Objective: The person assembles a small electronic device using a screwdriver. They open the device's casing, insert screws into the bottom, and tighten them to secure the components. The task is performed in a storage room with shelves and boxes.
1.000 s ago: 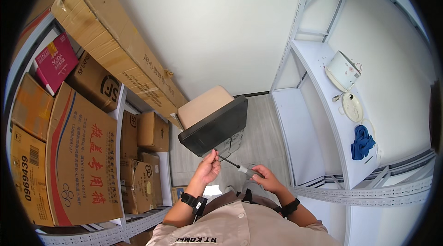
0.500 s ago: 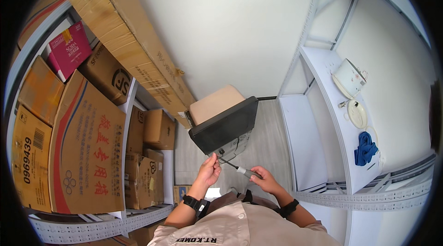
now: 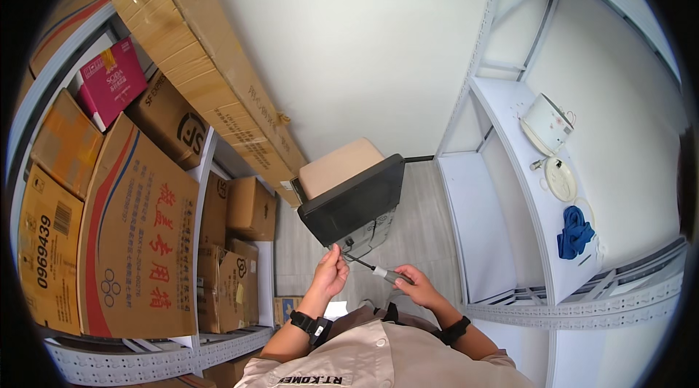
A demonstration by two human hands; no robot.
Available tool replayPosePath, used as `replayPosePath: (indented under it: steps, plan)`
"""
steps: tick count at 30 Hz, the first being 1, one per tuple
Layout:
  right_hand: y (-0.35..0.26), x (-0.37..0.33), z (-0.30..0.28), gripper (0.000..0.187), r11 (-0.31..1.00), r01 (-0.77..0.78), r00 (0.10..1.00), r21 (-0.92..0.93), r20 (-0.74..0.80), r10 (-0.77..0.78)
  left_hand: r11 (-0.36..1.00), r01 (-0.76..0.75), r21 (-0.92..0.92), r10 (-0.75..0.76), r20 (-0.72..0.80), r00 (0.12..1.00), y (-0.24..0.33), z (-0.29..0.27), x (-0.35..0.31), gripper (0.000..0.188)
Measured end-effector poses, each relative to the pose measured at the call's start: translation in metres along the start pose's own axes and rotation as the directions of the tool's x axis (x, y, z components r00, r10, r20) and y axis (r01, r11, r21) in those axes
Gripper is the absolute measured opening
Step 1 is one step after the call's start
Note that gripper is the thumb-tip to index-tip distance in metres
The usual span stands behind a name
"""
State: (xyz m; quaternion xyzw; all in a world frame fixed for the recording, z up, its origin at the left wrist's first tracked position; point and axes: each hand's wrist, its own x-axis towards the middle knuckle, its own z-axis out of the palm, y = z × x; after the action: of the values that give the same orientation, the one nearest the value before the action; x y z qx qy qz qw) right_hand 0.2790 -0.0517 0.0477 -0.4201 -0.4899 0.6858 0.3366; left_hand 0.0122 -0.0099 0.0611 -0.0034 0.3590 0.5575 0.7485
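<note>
A grey-handled screwdriver point(image 3: 393, 276) is in my right hand point(image 3: 417, 289), its dark shaft pointing up and left toward the lower edge of a black panel-shaped appliance point(image 3: 349, 198). My left hand point(image 3: 331, 273) is raised beside the shaft's tip, with thumb and forefinger pinched together just below that edge. What the pinch holds, if anything, is too small to make out. Along the appliance's grey, patterned underside runs a thin black cable point(image 3: 374, 231). The appliance stands tilted against a beige, box-like thing point(image 3: 341, 166).
Left of me, a metal rack point(image 3: 124, 359) carries several cardboard boxes point(image 3: 138, 235) and a pink box point(image 3: 113, 83). A long carton point(image 3: 211, 75) leans on the wall. On the right shelf point(image 3: 510, 118) sit a white round appliance point(image 3: 546, 124), its lid-like disc point(image 3: 561, 179) and a blue cloth point(image 3: 575, 232).
Almost nothing differs. The view has shifted slightly, and the screwdriver and both hands keep nearly the same positions at the appliance's lower edge.
</note>
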Motion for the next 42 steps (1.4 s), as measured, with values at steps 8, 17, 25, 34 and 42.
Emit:
replayPosePath:
  steps: [8,17,25,34,42]
  plan:
    - [0.009,-0.007,0.001,0.023,0.998,-0.012,0.999,0.054,-0.047,0.015,1.000,0.001,0.030,0.000,-0.024,1.000,-0.007,0.007,-0.004,0.021]
    - [-0.002,-0.010,0.005,0.024,1.000,0.015,0.999,0.018,-0.036,-0.014,1.000,0.009,0.026,-0.008,-0.022,1.000,-0.008,0.003,0.001,0.023]
    - [-0.001,-0.008,0.004,0.023,0.998,-0.022,0.999,0.062,-0.042,0.025,0.996,0.040,-0.076,-0.039,0.018,0.999,-0.006,0.005,0.005,0.021]
    - [-0.009,-0.007,0.003,0.023,0.995,-0.102,0.994,-0.004,-0.041,0.102,0.999,0.044,0.009,-0.044,0.058,0.997,0.001,0.005,0.006,0.019]
    - [-0.023,-0.007,0.004,0.025,0.962,-0.213,0.976,0.172,-0.004,0.217,0.986,-0.029,0.161,0.020,0.055,0.998,0.001,0.016,0.013,0.017]
